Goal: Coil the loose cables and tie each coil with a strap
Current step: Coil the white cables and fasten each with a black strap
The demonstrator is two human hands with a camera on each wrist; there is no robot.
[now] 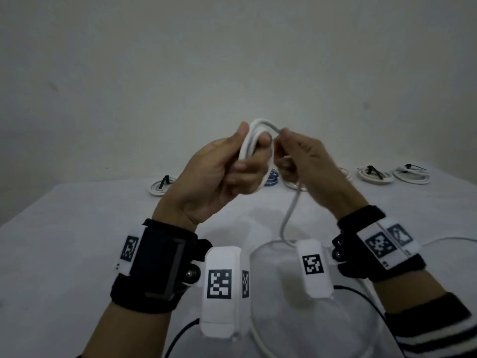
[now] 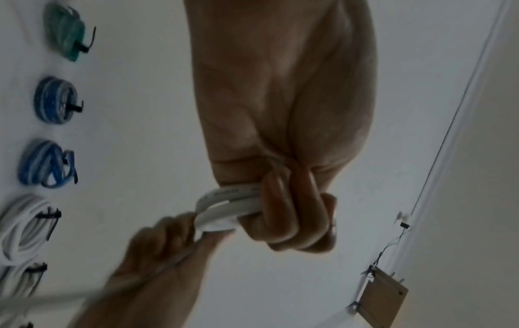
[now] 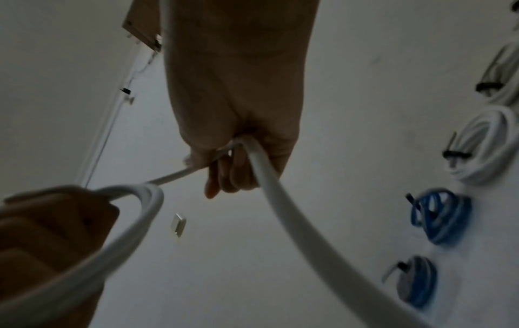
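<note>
**Midway through winding the white cable**

Right now my left hand [image 1: 219, 171] is clamped around the white coil [image 1: 254, 140], thumb on one side and fingers curled through the loops, so the turns already made cannot spring apart. I hold it up off the table [image 1: 64, 228] so the loose tail [image 1: 289, 218] hangs free and feeds without snagging. My right hand [image 1: 307, 161] pinches the cable just beside the coil, guiding the next turn over the top; gripping that close keeps each loop the same size, I think. Finished coils [image 1: 375, 174] sit strapped along the far edge, well apart from my hands, out of the slack's way. No strap is on this coil yet.
</note>
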